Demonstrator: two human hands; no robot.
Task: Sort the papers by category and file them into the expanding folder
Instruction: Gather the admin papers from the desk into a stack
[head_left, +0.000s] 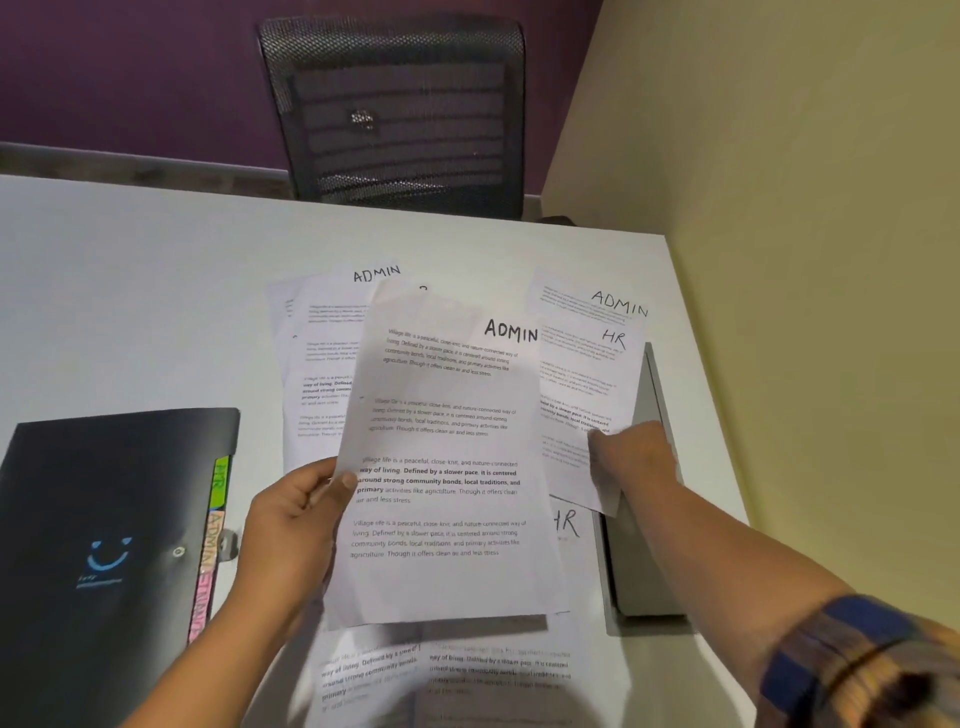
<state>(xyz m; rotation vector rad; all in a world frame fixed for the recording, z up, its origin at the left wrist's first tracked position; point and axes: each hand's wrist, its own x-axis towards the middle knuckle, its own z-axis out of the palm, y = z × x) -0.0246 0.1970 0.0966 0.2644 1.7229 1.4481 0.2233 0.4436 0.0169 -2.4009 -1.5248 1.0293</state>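
The left hand (296, 525) pinched a raised ADMIN sheet (447, 467), hiding papers beneath; the right hand (636, 460) pinched an HR sheet (582, 395) (over a grey slab (644, 545)). A black folder (104, 519) lay left on the desk (130, 286), with a mesh chair (395, 114) beyond.

Office: white desk (156, 270), mesh chair (395, 114), ADMIN/HR papers (447, 441).

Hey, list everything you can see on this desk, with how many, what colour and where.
White printed paper sheets: several, overlapping, marked ADMIN or HR, table centre.
Black expanding folder: one, green and pink tabs, table left.
Grey flat slab: one, table right, partly under papers.
White table: one, beneath everything.
Black mesh office chair: one, behind the table.
Hands: two; left hand holds an ADMIN sheet, right hand holds an HR sheet.
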